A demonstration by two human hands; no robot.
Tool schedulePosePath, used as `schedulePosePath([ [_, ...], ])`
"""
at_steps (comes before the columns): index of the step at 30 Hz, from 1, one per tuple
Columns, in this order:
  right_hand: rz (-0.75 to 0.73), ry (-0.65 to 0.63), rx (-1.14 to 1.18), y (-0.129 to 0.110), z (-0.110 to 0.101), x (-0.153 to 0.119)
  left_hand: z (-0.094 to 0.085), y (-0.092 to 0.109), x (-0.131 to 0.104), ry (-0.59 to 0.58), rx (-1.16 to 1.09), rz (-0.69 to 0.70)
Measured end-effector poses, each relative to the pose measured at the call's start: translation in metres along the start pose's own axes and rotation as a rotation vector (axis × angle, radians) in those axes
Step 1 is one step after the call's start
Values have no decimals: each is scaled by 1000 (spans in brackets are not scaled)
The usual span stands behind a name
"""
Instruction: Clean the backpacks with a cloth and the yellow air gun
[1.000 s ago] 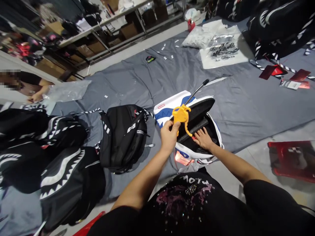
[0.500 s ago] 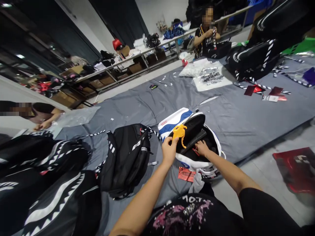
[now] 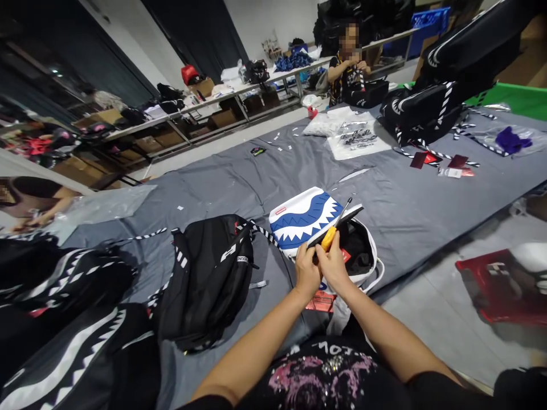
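Observation:
A white and blue bag (image 3: 304,216) with a zigzag tooth pattern lies open on the grey cloth, its dark inside showing on the right. My left hand (image 3: 306,269) is closed at the near edge of the opening; what it pinches is too small to name. Beside it, nearly touching, my right hand (image 3: 334,266) is closed on a yellow tool (image 3: 329,238) with a thin dark rod pointing up and right. A red tag shows inside the bag, and a red packet (image 3: 320,302) lies below my wrists.
Left of the bag stands a black backpack (image 3: 209,279), with more black bags (image 3: 81,353) beyond. Far across the grey-covered table (image 3: 213,182), a person (image 3: 348,65) handles a striped strap. Another person sits at the left edge. A red stool (image 3: 504,290) is on the floor.
My right hand has come out of the bag and moved left beside my left hand. The yellow tool has passed from my left hand to my right. The bag's patterned flap lies flatter.

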State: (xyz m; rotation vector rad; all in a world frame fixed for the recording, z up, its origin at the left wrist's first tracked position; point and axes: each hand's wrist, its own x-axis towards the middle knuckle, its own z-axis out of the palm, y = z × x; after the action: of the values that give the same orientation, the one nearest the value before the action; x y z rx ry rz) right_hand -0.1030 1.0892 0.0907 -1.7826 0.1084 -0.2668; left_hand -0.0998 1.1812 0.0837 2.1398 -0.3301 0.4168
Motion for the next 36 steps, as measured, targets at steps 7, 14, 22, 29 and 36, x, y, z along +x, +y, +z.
schedulePosePath([
  [7,-35,109,158,-4,-23,-19,-11,11,15,-333,-271,-110],
  [14,186,-273,543,18,-18,-50,-37,-6,50,-233,-807,-480],
  [22,401,-408,749,10,-22,-76,-22,-12,59,-51,-687,-550],
  [29,567,-112,484,43,-126,-73,-34,-25,78,-82,-141,-255],
  [36,588,-112,292,82,-90,-49,7,15,82,-286,219,156],
])
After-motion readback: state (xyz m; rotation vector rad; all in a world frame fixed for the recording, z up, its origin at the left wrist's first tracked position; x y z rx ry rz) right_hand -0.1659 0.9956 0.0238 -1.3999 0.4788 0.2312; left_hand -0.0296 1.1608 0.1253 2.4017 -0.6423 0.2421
